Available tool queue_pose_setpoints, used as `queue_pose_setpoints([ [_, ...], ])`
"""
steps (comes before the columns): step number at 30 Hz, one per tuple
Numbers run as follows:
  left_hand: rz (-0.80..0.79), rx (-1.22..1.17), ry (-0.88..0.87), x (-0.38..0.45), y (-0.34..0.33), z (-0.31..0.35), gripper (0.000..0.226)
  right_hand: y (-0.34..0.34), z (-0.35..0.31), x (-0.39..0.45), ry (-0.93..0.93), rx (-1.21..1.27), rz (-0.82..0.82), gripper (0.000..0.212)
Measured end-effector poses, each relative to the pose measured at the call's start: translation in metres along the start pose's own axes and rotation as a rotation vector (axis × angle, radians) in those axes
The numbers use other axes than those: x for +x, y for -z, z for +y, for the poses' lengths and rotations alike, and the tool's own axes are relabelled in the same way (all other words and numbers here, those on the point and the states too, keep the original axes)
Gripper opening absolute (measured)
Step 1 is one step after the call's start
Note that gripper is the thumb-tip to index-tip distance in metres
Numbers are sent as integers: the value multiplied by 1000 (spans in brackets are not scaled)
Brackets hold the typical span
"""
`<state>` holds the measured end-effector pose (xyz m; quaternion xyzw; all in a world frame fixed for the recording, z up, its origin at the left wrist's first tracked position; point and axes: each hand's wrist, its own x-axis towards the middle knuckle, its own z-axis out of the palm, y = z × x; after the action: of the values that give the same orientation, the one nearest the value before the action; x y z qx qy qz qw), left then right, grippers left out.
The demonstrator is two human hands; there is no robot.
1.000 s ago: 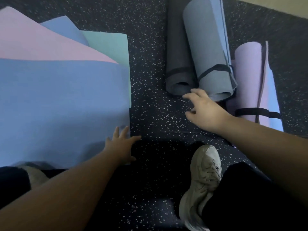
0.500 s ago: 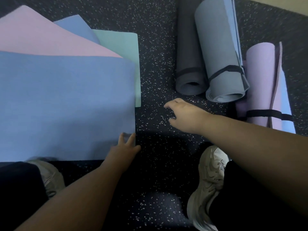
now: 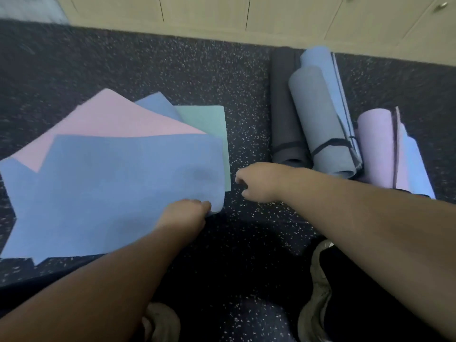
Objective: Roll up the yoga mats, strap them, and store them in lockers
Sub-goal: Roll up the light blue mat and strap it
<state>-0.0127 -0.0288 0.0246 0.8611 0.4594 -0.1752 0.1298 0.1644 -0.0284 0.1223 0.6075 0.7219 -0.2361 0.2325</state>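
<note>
A flat blue yoga mat (image 3: 118,191) tops a fanned stack on the floor, over a pink mat (image 3: 111,117), another blue mat (image 3: 158,106) and a green mat (image 3: 204,119). My left hand (image 3: 183,214) grips the top blue mat's near right corner, which curls up off the floor. My right hand (image 3: 259,183) hovers just right of that corner with fingers loosely curled, holding nothing. To the right lie rolled mats: a dark grey roll (image 3: 283,114), a grey-blue roll (image 3: 320,124) with a black strap (image 3: 330,144), and a lilac roll (image 3: 377,146).
Beige locker doors (image 3: 246,13) run along the far edge of the dark speckled floor (image 3: 172,70). My shoes (image 3: 318,287) and dark trouser legs fill the bottom of the view. A light blue mat (image 3: 417,166) lies beside the lilac roll.
My left hand closed on the blue mat's corner and lifted it. My right hand moved left, away from the rolled mats toward that corner. The view tilted up, showing the lockers.
</note>
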Motion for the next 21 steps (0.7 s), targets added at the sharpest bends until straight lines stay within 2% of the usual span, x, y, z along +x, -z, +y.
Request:
queue_pose_setpoints([
  [5, 115, -104, 29, -59, 72, -17, 27, 27, -32, -44, 44, 92, 172, 42],
  [12, 453, -224, -21, -145, 145, -10, 26, 19, -75, -120, 66, 407, 352, 59],
  [16, 630, -364, -212, -189, 153, 2, 29, 14, -91, -155, -62, 402, 554, 50],
  [19, 730, -510, -320, -212, 155, 20, 20, 7, -100, -180, -72, 481, 596, 25],
  [21, 750, -610, -325, -218, 155, 32, 27, 0, -103, -191, -81, 572, 660, 17],
])
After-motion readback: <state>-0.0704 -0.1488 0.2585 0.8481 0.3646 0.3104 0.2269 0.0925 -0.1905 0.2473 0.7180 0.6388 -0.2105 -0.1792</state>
